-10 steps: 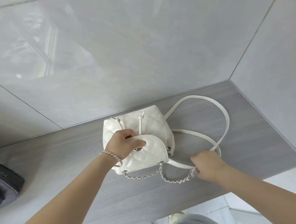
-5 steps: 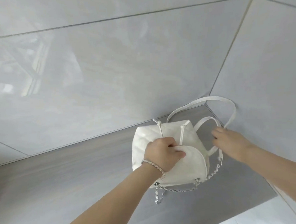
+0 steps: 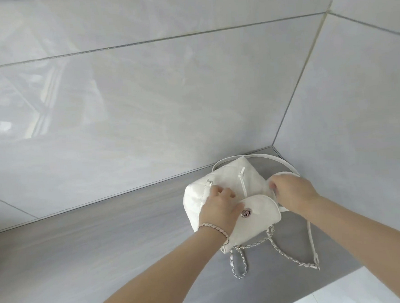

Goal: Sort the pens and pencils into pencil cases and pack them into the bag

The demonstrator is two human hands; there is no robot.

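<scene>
Head view, looking down: a small white quilted bag (image 3: 254, 178) stands on a grey table (image 3: 106, 239) in the corner between two glossy tiled walls (image 3: 145, 108), with its chain straps (image 3: 238, 263) lying on the table in front. The left hand (image 3: 219, 208), wearing a bracelet (image 3: 213, 229), has its grip closed on the bag's top left edge, thumb beside the flap's metal clasp (image 3: 246, 213). The right hand (image 3: 290, 192) has its grip closed on the top right edge.

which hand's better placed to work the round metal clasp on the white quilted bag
Left. The left hand grips the white quilted bag, thumb beside the round metal clasp; the right hand holds the bag's right edge, farther off.
</scene>
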